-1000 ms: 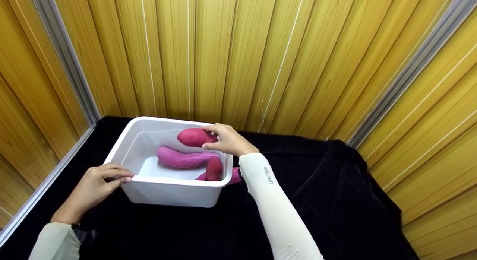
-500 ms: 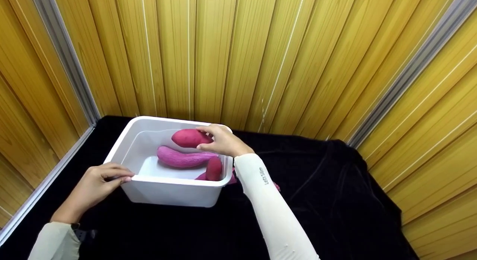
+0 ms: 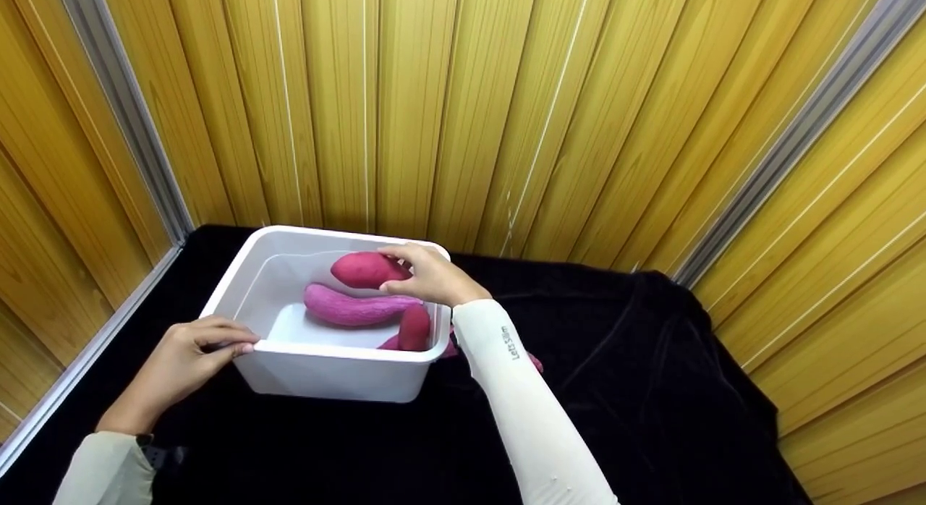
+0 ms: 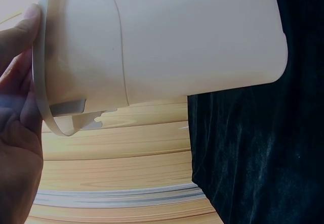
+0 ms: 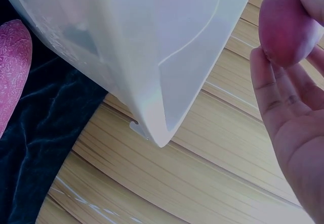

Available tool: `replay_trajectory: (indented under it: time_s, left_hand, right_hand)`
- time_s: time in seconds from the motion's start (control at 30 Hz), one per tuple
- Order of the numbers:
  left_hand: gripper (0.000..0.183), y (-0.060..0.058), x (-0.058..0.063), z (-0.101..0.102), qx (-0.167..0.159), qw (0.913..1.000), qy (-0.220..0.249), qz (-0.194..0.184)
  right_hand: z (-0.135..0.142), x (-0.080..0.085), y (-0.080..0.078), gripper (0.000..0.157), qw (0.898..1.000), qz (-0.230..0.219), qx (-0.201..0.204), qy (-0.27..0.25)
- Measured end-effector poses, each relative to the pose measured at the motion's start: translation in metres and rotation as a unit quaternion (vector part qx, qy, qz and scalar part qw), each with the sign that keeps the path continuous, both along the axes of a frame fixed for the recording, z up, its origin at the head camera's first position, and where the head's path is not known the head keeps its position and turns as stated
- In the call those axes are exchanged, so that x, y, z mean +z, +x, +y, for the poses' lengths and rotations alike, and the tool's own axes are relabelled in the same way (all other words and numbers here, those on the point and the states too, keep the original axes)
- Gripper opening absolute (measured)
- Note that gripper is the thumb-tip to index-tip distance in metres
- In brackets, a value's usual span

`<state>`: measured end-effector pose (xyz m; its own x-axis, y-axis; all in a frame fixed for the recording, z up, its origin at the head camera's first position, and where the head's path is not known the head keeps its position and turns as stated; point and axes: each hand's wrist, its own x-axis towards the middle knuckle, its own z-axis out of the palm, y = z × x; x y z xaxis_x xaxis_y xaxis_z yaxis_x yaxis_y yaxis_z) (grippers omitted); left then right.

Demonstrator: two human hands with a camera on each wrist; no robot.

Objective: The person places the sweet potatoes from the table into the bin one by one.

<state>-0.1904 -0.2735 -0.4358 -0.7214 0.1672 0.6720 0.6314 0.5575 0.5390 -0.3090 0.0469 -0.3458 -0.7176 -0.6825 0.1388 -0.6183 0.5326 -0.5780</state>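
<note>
My right hand (image 3: 436, 275) grips a smooth red sweet potato (image 3: 365, 270) over the right rear part of a white plastic bin (image 3: 340, 375). In the right wrist view, thumb and fingers lie round the sweet potato (image 5: 288, 24). My left hand (image 3: 192, 357) pinches the bin's rim at its near left corner, thumb and fingers on either side. Inside lies a long, curved pinkish-purple root (image 3: 351, 308), sweet-potato-like with a rough skin. A second red sweet potato (image 3: 414, 329) leans in the near right corner, partly covering another purple root (image 3: 391, 343).
Outside the bin's right wall, a pink, rough-skinned root (image 5: 12, 70) lies on the black cloth (image 3: 651, 389), mostly hidden by my right sleeve in the head view. Yellow wood-patterned walls (image 3: 477, 114) stand behind and at both sides.
My right hand has moved a little left with the red sweet potato, further over the bin. The left hand stays on the rim, and the roots in the bin have not moved.
</note>
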Motion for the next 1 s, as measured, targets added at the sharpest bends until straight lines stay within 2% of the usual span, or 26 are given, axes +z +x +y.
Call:
replay_trajectory:
  time_s: [0.23,0.53,0.67,0.77,1.0]
  left_hand:
    - [0.027,0.003,-0.001,-0.002,0.014,0.9999,-0.006,-0.001]
    - [0.028,0.006,-0.003,-0.002,0.029,0.9996,-0.005,-0.005]
    - [0.029,0.006,-0.007,0.001,0.027,0.9996,-0.012,0.001]
    - [0.028,0.000,-0.009,0.006,0.019,0.9997,-0.018,0.002]
    - [0.027,-0.011,-0.008,0.013,0.001,0.9998,-0.020,-0.001]
  right_hand:
    - [-0.002,-0.002,0.001,0.060,0.999,-0.032,-0.006,-0.001]
    - [0.004,-0.007,-0.004,0.048,1.000,-0.004,0.005,-0.010]
    - [0.021,-0.015,-0.005,0.047,1.000,-0.003,0.006,-0.028]
    - [0.042,-0.020,-0.005,0.047,0.999,0.005,-0.007,-0.040]
    - [0.089,-0.028,-0.007,0.045,0.996,0.056,-0.045,-0.046]
